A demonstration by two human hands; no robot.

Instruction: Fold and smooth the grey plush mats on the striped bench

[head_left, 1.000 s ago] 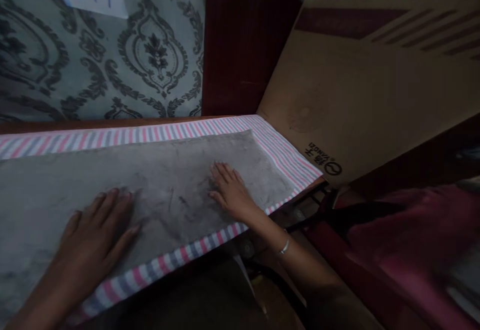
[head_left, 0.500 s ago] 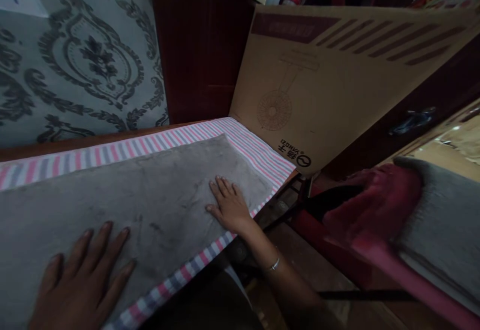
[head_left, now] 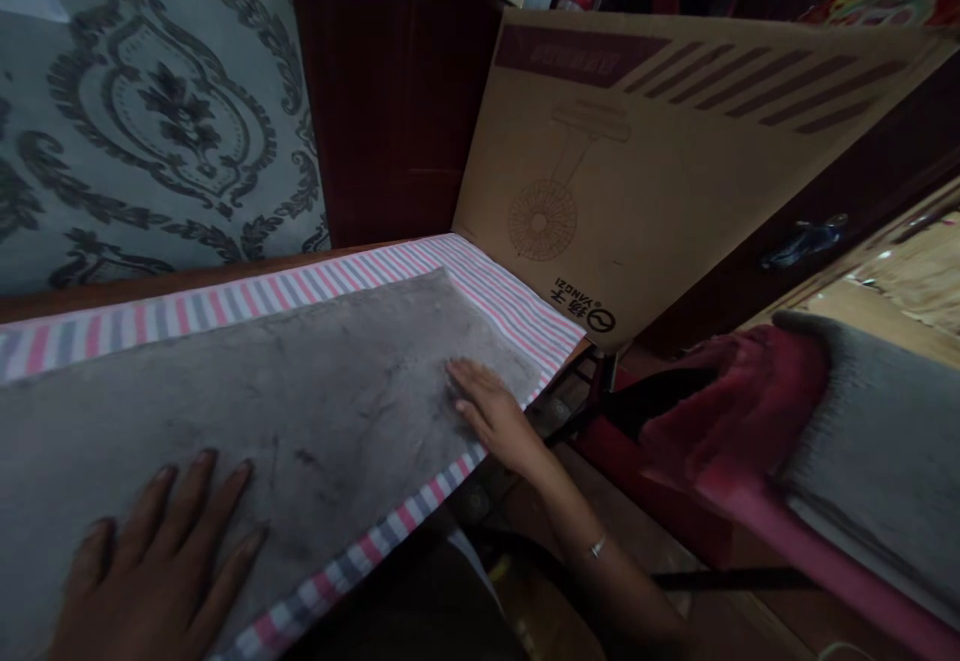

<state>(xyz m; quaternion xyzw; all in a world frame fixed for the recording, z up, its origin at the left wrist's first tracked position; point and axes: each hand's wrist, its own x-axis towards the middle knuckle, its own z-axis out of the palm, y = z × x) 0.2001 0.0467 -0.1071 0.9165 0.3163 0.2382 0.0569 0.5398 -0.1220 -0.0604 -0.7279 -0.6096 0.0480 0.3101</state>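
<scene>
A grey fabric piece [head_left: 330, 391] with dark smudges lies flat over a pink, white and grey striped cloth [head_left: 517, 311] on a table. At the lower left, my left hand [head_left: 161, 561] rests palm down on the grey fabric with its fingers spread. My right hand [head_left: 495, 416] touches the fabric near its right end. Its fingers are stretched out close together and tilted onto their side, slightly blurred, and I see nothing held in them. A thin bracelet [head_left: 597, 547] circles the right wrist.
A large cardboard box [head_left: 660, 171] with a fan drawing stands beyond the table's right end. Patterned wallpaper [head_left: 180, 121] and a dark red panel [head_left: 375, 91] rise behind. At the right is a pink and grey padded item [head_left: 750, 411], perhaps a chair.
My right hand has slid slightly right along the fabric, and its fingers have gone from spread flat to together and tilted. My left hand stays in place. The view has shifted slightly.
</scene>
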